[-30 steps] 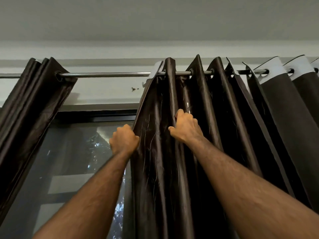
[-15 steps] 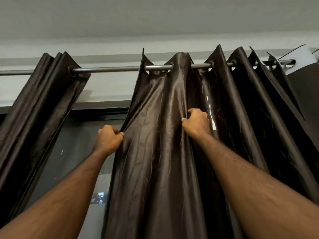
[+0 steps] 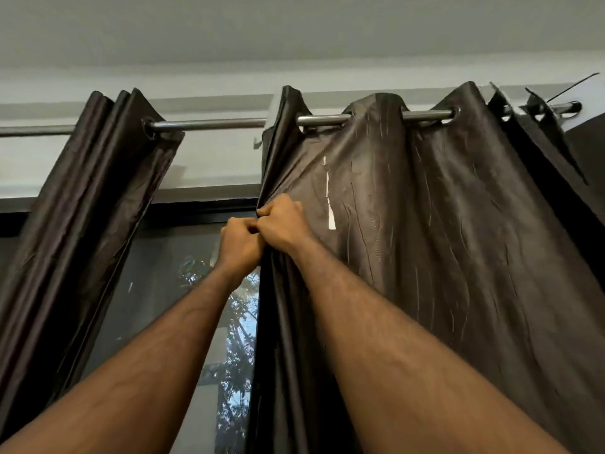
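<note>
A dark brown satin curtain (image 3: 425,240) hangs by eyelets from a metal rod (image 3: 209,124) and spreads across the right half of the view. It has a pale streak near its upper left part. My left hand (image 3: 239,247) and my right hand (image 3: 284,224) are raised side by side, touching each other. Both grip the curtain's left edge in curled fingers, well below the rod. My forearms reach up from the bottom of the view.
A second dark curtain (image 3: 98,208) hangs bunched on the rod at the left. Between the two curtains is a dark window pane (image 3: 170,283) with tree foliage behind it. Above are a pale wall band (image 3: 222,158) and the ceiling.
My right hand has moved left from the middle fold to the curtain's edge, beside my left hand. The right curtain now hangs flatter and wider along the rod.
</note>
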Motion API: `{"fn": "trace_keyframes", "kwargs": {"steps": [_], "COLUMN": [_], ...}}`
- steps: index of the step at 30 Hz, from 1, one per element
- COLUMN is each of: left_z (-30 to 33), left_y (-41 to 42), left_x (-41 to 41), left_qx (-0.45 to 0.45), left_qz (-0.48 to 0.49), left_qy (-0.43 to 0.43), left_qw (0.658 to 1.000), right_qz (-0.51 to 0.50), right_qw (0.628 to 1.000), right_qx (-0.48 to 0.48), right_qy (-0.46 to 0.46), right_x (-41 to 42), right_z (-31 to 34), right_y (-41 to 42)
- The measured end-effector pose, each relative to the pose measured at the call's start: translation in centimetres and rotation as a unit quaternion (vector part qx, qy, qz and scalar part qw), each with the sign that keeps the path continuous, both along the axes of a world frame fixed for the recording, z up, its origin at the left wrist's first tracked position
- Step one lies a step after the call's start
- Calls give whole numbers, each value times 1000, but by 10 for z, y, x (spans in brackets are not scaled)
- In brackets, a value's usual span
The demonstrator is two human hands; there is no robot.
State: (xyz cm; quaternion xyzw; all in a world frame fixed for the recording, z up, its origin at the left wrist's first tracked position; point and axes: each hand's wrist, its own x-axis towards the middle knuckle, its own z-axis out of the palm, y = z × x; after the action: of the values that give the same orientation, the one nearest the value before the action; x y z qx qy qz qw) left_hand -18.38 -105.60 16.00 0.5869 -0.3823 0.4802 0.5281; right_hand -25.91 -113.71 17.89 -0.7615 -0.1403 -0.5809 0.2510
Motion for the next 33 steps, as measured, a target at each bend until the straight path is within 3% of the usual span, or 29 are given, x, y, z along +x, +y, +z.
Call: {"fn": "trace_keyframes", "kwargs": {"steps": [5,9,12,13,15,17,19,23,26,28,33], "left_z": [-2,-9,-11,-11,-11,-11,-12,-13,-13,-11,-9], "left_y": [-10,-29,-37,-38,-40,-40,-38,-35,-33,-31,-22], "left_x": [0,-12,-14,-13,-12,-10,-7,-8,-10,-10,-7], "left_qx": [-69,-21,-27,-22,-15,-14,-11,-14,-6,1,19], "left_qz": [16,10,56,83,118,122,116,123,121,121,116], "left_qy": [-25,-51,-55,-54,-53,-54,-49,-50,-47,-53,-67], "left_qw": [997,998,997,995,991,991,992,991,992,991,991], "right_qz": [-69,62,77,53,-89,-259,-330,-306,-181,-158,-224], "right_qw": [996,996,994,996,991,949,919,928,956,962,942], "right_qx": [56,54,60,67,72,87,142,213,224,220,228], "right_qy": [-14,43,44,17,-74,-159,-162,0,58,32,-106], "right_x": [-6,-18,-33,-36,-46,-58,-68,-73,-64,-59,-58], "right_z": [-11,-16,-15,-15,-16,-19,-19,-22,-29,-31,-32], "right_y": [-34,-43,-62,-73,-97,-125,-151,-187,-194,-191,-170]}}
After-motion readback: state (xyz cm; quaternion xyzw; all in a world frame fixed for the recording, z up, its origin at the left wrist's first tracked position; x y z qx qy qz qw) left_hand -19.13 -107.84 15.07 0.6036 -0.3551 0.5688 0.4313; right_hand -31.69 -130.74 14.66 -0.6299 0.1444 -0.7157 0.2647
